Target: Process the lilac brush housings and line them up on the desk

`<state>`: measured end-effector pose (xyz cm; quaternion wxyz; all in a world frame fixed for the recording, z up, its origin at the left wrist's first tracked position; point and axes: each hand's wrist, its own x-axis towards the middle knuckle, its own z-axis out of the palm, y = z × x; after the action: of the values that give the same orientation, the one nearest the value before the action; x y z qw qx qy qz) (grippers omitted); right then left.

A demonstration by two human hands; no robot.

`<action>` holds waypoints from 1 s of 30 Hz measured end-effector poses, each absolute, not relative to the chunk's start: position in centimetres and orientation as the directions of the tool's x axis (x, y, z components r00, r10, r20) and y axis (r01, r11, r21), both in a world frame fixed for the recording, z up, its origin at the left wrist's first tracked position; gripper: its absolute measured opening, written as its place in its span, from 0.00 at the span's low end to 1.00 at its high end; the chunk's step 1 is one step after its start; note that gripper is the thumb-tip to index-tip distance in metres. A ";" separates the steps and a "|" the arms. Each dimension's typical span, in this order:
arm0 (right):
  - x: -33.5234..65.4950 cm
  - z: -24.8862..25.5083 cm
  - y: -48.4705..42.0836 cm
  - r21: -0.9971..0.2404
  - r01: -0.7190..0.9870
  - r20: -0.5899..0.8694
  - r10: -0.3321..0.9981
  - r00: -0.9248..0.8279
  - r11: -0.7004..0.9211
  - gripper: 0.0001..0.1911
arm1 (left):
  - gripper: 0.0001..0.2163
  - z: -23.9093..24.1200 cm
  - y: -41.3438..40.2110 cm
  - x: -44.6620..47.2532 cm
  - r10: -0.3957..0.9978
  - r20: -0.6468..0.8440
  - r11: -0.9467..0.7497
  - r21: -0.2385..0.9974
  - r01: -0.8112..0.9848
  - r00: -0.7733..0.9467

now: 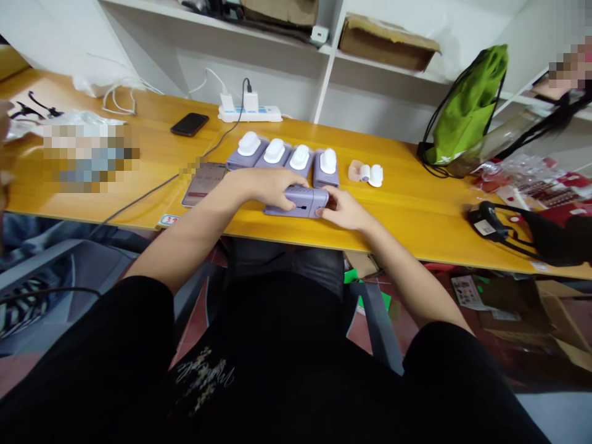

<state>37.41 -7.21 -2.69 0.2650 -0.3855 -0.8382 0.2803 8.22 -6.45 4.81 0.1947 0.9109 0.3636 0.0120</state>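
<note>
Near the front edge of the table, a lilac box-shaped case (pixel 305 198) with a small dark slot mark on its near side lies between my two hands. My left hand (pixel 272 186) grips its left part, thumb on the near side and fingers over the top. The fingers of my right hand (pixel 345 208) close around its right end. Just behind stands a row of several similar lilac cases (pixel 252 161), each topped with a white rounded piece (pixel 276 150). To their right lies a small white and peach part (pixel 365 172) with a lilac disc.
A phone (pixel 198 185) lies partly under my left forearm, a black phone (pixel 189 124) farther back. A cable runs from the white power strip (pixel 266 114) across the wooden table (pixel 393 216). At right are a green drawstring bag (pixel 472 105), packaged items and a black strapped device (pixel 488 222).
</note>
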 end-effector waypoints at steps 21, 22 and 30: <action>36.9 -2.8 -7.3 -0.666 0.431 0.303 0.749 -0.589 0.609 0.31 | 0.34 3.5 -5.8 7.8 0.662 -0.071 -0.686 0.344 0.642 0.746; 36.9 -2.8 -7.2 -0.663 0.424 0.306 0.740 -0.599 0.617 0.31 | 0.34 3.6 -6.0 7.9 0.673 -0.084 -0.676 0.334 0.656 0.735; 37.1 -2.6 -7.6 -0.636 0.423 0.324 0.721 -0.613 0.646 0.30 | 0.33 3.7 -7.6 8.1 0.693 -0.081 -0.664 0.317 0.677 0.717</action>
<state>37.10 -7.63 -2.64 0.2882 -0.3326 -0.8601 0.2581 8.10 -7.64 3.66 0.1642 0.9118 0.3755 0.0235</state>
